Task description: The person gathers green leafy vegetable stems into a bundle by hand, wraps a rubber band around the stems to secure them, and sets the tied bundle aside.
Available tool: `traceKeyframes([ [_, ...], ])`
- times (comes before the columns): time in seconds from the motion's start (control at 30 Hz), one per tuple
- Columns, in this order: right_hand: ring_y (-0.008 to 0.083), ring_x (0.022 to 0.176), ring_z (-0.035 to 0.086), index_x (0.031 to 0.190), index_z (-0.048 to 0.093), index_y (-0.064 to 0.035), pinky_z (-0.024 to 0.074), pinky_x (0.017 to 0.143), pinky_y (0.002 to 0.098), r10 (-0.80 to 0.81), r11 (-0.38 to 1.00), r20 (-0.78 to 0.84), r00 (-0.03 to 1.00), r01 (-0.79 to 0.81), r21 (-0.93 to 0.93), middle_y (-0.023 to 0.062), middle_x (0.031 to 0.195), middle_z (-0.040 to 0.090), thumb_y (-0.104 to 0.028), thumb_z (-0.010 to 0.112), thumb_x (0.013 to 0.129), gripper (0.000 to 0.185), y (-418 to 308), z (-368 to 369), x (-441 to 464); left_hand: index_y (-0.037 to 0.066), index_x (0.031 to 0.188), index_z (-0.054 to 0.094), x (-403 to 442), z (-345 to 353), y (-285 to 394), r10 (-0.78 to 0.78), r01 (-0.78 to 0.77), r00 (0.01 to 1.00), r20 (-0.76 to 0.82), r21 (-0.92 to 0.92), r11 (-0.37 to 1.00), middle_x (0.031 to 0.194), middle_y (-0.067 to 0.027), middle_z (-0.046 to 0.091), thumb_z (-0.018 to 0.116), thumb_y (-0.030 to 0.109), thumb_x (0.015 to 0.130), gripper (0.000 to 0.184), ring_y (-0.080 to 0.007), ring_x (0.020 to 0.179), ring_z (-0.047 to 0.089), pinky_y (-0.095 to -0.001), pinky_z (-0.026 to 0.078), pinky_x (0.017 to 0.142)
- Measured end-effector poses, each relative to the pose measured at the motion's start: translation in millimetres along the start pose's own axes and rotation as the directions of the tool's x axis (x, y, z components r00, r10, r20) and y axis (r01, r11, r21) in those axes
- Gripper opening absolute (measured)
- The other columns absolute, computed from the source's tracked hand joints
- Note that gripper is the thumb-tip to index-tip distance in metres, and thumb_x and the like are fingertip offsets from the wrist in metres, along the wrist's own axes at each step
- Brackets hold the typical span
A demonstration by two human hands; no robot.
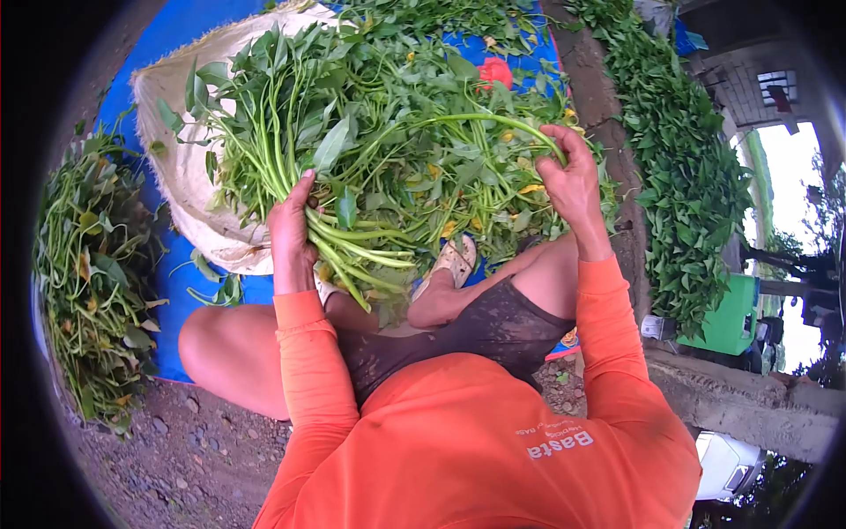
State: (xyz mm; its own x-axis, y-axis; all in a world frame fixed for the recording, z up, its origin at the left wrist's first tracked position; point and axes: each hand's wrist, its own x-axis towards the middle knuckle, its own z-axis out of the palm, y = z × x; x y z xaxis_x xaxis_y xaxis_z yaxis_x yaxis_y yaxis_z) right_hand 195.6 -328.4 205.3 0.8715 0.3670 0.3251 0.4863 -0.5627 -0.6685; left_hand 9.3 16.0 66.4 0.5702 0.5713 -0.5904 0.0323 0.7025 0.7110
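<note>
My left hand (293, 231) is wrapped round a bunch of water spinach (280, 150), leaves pointing away from me and cut stem ends sticking out to the right below the thumb. Between the thumb and fingers of my right hand (571, 181) is the end of a single water spinach stem (480, 117). That stem arches leftward over a loose heap of water spinach (441, 167), with some yellow leaves mixed in. Where its leafy end lies among the heap, I cannot make out.
Under the greens lie a pale woven sack (187, 189) and a blue tarp (179, 298). Another pile of greens (92, 273) is at left. A long row of leafy greens (683, 167) runs along the right, near a green crate (730, 317). A red object (495, 72) sits in the heap.
</note>
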Motion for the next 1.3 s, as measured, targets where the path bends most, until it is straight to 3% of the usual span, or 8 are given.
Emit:
traceKeyframes([
  [0.13, 0.0283, 0.088, 0.069, 0.125, 0.076, -0.0006, 0.0556, 0.082, 0.0364, -0.161, 0.943, -0.043, 0.986, 0.141, -0.303, 0.0166, 0.1, 0.072, -0.016, 0.079, 0.093, 0.035, -2.6, -18.1, -1.3, 0.005, 0.095, 0.071, -7.3, 11.4, -7.7, -0.096, 0.096, 0.992, 0.082, -0.001, 0.995, 0.069, -0.0021, 0.06, 0.088, 0.027, 0.091, 0.028, -0.0137, 0.055, 0.059, -0.0286, 0.049, 0.051],
  [0.3, 0.0136, 0.093, 0.065, 0.125, 0.077, 0.001, 0.053, 0.086, 0.0314, 0.226, 0.974, -0.07, 0.972, -0.227, -0.006, 0.006, 0.109, 0.076, -0.042, 0.074, 0.104, 0.048, -9.8, -37.0, 2.6, 0.015, 0.105, 0.071, -3.8, 14.9, -31.7, -0.202, 0.206, 0.967, 0.154, -0.011, 0.979, 0.069, 0.0049, 0.056, 0.084, 0.033, 0.095, 0.025, -0.0095, 0.053, 0.055, -0.0261, 0.048, 0.048],
  [0.57, 0.0062, 0.073, 0.053, 0.119, 0.068, -0.0076, 0.0459, 0.066, 0.0244, 0.316, 0.661, -0.031, 0.948, -0.197, 0.724, -0.0046, 0.084, 0.059, -0.028, 0.073, 0.107, 0.024, -27.8, -6.0, -3.6, 0.008, 0.11, 0.07, 12.6, 5.4, -79.0, -0.23, 0.237, 0.965, 0.124, -0.045, 0.97, 0.071, -0.0009, 0.059, 0.086, 0.041, 0.092, 0.04, -0.0141, 0.053, 0.058, -0.0296, 0.053, 0.051],
  [0.8, 0.0035, 0.079, 0.053, 0.12, 0.074, -0.0028, 0.0425, 0.068, 0.0202, 0.219, 0.755, -0.125, 0.968, -0.087, 0.649, -0.0041, 0.091, 0.066, -0.018, 0.079, 0.102, 0.024, -48.0, 89.4, -23.7, 0.004, 0.112, 0.069, 22.7, -0.8, -109.0, -0.218, 0.218, 0.973, 0.069, 0.011, 0.976, 0.078, -0.0025, 0.061, 0.084, 0.05, 0.093, 0.052, -0.0152, 0.062, 0.06, -0.0338, 0.057, 0.056],
  [0.93, 0.0029, 0.069, 0.048, 0.117, 0.077, 0.0005, 0.0358, 0.059, 0.0213, 0.29, 0.765, 0.137, 0.947, -0.315, 0.562, -0.0036, 0.082, 0.065, -0.017, 0.08, 0.101, 0.024, -43.9, 163.1, -69.1, 0.001, 0.128, 0.063, 22.0, 0.0, -115.1, -0.265, 0.263, 0.962, 0.069, 0.042, 0.964, 0.088, -0.0053, 0.065, 0.081, 0.056, 0.094, 0.067, -0.0173, 0.065, 0.062, -0.0374, 0.06, 0.062],
  [1.07, 0.0072, 0.067, 0.056, 0.113, 0.077, 0.0027, 0.047, 0.06, 0.0237, 0.486, 0.621, 0.637, 0.599, -0.749, 0.231, 0.0009, 0.084, 0.07, -0.013, 0.074, 0.103, 0.019, -2.8, 215.2, -131.8, 0.008, 0.122, 0.063, 31.6, -8.2, -135.5, -0.377, 0.386, 0.911, 0.168, -0.026, 0.922, 0.085, -0.0039, 0.061, 0.077, 0.062, 0.095, 0.062, -0.0183, 0.066, 0.062, -0.0395, 0.061, 0.062],
  [1.17, 0.0105, 0.069, 0.061, 0.111, 0.075, 0.0021, 0.0521, 0.062, 0.0251, 0.491, 0.376, 0.779, 0.389, -0.902, 0.213, 0.003, 0.088, 0.072, -0.013, 0.074, 0.103, 0.017, 26.1, 222.4, -140.3, 0.008, 0.117, 0.063, 40.5, -20.3, -155.5, -0.404, 0.415, 0.896, 0.184, -0.028, 0.909, 0.083, -0.0029, 0.059, 0.076, 0.061, 0.096, 0.058, -0.0195, 0.066, 0.062, -0.0397, 0.06, 0.061],
  [1.3, 0.0116, 0.069, 0.061, 0.108, 0.073, -0.0011, 0.052, 0.061, 0.0262, 0.46, 0.352, 0.846, 0.27, -0.93, 0.105, 0.0025, 0.087, 0.07, -0.017, 0.074, 0.104, 0.016, 33.5, 222.7, -132.2, 0.002, 0.119, 0.067, 23.7, -11.4, -155.9, -0.211, 0.213, 0.972, 0.106, -0.001, 0.977, 0.094, -0.0089, 0.068, 0.084, 0.052, 0.093, 0.059, -0.0212, 0.073, 0.067, -0.0403, 0.06, 0.063],
])
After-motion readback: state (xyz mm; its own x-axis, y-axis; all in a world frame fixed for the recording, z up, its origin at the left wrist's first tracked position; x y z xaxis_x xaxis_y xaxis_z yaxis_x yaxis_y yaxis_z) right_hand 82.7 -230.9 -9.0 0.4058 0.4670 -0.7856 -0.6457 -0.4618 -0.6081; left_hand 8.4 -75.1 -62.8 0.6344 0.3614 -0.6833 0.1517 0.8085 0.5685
